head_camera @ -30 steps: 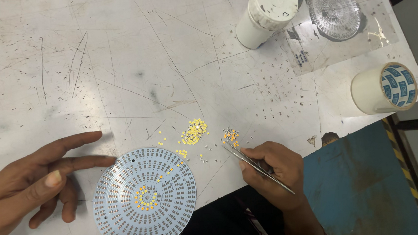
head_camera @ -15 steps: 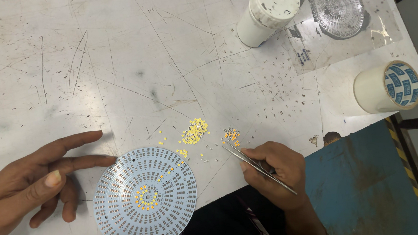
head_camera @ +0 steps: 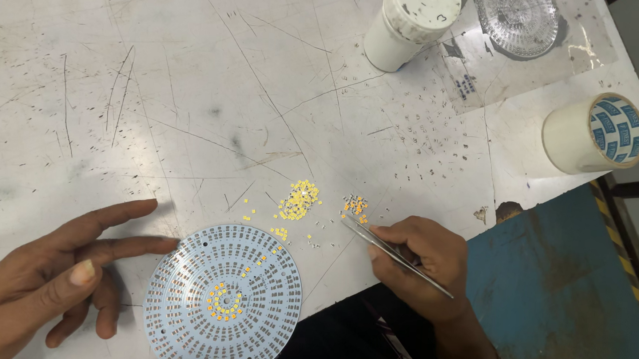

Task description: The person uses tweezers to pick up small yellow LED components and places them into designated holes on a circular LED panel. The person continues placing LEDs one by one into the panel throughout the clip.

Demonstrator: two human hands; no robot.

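A scratched white bench (head_camera: 193, 85) carries a round LED circuit board (head_camera: 223, 298) near its front edge, a few yellow chips seated in its centre ring. The left hand (head_camera: 45, 274) lies flat and open, fingers (head_camera: 137, 246) touching the board's rim and gripping nothing. The right hand (head_camera: 424, 261) pinches steel tweezers (head_camera: 396, 253), tips at a small cluster of yellow chips (head_camera: 355, 205) beside the larger pile (head_camera: 300, 199). A careless nudge could scatter these loose chips, or a squeezed chip might flick away.
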